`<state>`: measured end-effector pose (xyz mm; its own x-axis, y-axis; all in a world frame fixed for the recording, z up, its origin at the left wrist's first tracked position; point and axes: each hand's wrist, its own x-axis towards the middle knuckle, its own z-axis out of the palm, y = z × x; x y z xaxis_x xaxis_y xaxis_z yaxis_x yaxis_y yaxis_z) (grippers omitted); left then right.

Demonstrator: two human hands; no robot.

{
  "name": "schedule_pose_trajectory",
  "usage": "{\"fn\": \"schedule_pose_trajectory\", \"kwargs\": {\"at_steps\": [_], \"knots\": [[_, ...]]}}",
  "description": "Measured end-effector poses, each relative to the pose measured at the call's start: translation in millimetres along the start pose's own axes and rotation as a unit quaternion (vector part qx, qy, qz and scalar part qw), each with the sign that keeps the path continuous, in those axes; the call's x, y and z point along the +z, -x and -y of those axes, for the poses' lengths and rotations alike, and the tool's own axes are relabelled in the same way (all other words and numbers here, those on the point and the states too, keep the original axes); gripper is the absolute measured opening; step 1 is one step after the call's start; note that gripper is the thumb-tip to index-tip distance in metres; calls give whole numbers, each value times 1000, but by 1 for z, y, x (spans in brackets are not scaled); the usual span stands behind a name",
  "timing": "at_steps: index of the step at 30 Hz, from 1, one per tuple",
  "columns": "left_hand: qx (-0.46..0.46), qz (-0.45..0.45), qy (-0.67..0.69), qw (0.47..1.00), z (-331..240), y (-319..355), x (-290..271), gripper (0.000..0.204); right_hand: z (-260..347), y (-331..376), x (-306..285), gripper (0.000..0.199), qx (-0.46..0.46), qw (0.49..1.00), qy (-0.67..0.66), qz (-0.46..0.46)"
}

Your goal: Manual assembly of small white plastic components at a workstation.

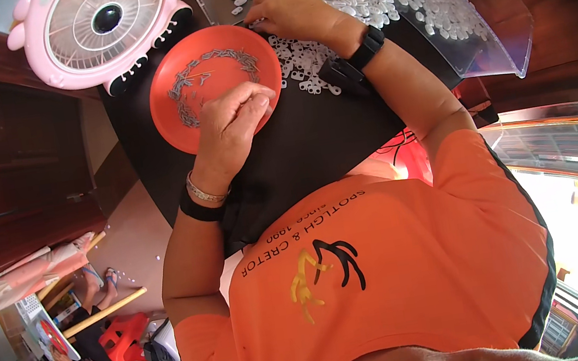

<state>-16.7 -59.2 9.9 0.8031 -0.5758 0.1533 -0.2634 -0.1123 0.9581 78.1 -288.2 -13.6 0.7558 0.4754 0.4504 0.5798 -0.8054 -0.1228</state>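
Lying near left grip [232, 125], gray pieces [183, 84], beside right grip [294, 15], white tags [358, 2]

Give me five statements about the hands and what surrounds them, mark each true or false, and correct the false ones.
1. The left hand is over the red plate. True.
2. The plate has nothing in it. False: small grey pieces lie in it.
3. The fan is pink. True.
4. The right hand is in the clear bin. False: it is by white pieces, left of the bin.
5. Both wrists wear black bands. True.
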Motion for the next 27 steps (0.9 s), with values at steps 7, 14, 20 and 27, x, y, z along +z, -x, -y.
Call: {"fn": "schedule_pose_trajectory", "kwargs": {"at_steps": [7,14,20,27], "knots": [[-12,-23,10,1000,2,-1,-4,21,-2,-1,-3,11,49,996,31,71],[-12,-82,69,994,1,-2,-17,23,4,3,-15,14,104,993,-26,37],[-21,-115,83,990,8,-2,-22,24,31,-1,-30,17,140,967,-209,39],[-36,-116,100,988,10,-4,-23,23,33,-6,-37,18,126,925,-343,106]]}}
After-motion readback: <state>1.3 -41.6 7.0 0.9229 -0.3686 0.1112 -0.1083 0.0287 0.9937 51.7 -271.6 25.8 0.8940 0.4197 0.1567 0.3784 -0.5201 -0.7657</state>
